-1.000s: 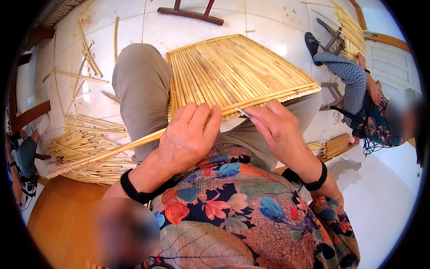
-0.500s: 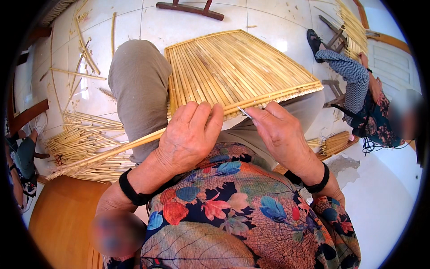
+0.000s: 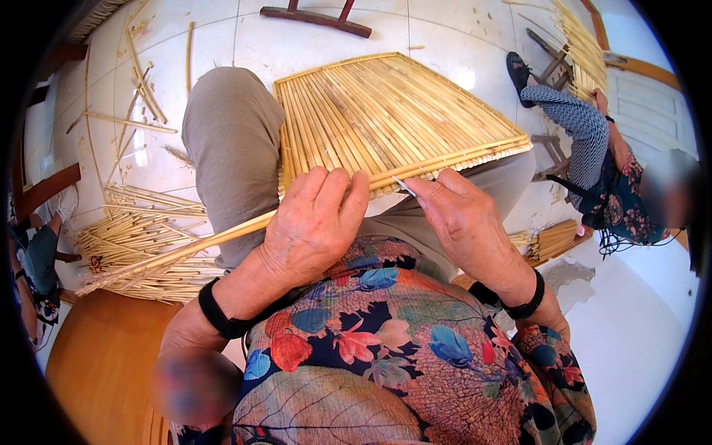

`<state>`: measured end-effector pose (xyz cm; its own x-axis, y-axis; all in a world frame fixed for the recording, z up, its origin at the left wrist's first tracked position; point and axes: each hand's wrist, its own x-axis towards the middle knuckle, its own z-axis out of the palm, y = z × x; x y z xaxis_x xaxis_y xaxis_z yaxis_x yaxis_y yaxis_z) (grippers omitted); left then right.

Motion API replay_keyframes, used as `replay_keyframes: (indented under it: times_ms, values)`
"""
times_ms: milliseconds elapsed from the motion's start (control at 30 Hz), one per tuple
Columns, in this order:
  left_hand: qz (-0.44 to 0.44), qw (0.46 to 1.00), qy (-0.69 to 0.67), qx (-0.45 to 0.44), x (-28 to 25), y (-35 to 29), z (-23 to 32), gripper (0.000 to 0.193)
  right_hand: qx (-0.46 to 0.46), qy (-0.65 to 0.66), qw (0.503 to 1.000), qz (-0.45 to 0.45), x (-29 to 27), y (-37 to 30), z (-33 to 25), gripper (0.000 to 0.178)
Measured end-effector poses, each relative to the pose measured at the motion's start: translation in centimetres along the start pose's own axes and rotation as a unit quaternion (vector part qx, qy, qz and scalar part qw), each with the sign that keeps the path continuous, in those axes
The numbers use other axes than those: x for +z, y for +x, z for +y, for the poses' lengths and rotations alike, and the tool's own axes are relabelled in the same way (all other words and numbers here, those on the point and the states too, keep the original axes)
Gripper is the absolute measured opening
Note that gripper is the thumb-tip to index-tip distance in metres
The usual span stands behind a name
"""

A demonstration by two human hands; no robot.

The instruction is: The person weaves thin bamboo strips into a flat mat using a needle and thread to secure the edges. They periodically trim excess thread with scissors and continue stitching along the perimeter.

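A panel of yellow reed stalks (image 3: pixel 386 111) laid side by side rests across my lap, tilted away from me, with stalks bound along its edges. My left hand (image 3: pixel 315 215) is closed over the near edge, fingers wrapped round a long reed stalk (image 3: pixel 230 232) that runs out to the left and ends in a frayed tip. In my right hand (image 3: pixel 463 215), thumb and fingers pinch a thin pointed metal tool (image 3: pixel 404 187). Its tip touches the near edge stalk, just right of my left fingers. The tool's other end is hidden in the hand.
Loose reed stalks (image 3: pixel 141 237) lie heaped at the left, beside an orange-brown wooden surface (image 3: pixel 104 356). More stalks are scattered on the tiled floor. A dark wooden stand (image 3: pixel 315 21) is at the far side. At the right sits another person (image 3: pixel 593 141) near more reeds; someone else shows at far left.
The panel's right corner has shifted very slightly left. Both hands keep the same grip and place, and the tool's tip stays at the near edge.
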<state>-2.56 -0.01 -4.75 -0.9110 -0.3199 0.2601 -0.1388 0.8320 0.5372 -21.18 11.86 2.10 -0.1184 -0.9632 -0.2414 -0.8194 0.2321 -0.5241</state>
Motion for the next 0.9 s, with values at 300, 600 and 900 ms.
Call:
replay_keyframes:
  times_ms: [300,600,900]
  values:
    - [0.010,1.000,0.001,0.004,0.12,0.00,0.06,0.040,0.019,0.017,1.000,-0.013,-0.06,-0.02,-0.12,0.035]
    - [0.012,1.000,-0.004,0.009,0.11,0.18,0.22,0.039,-0.003,-0.011,1.000,-0.015,0.26,0.73,-0.37,0.025]
    - [-0.003,0.999,-0.008,-0.035,0.55,0.28,0.63,0.037,0.048,0.026,0.998,0.010,0.34,0.16,-0.47,0.021]
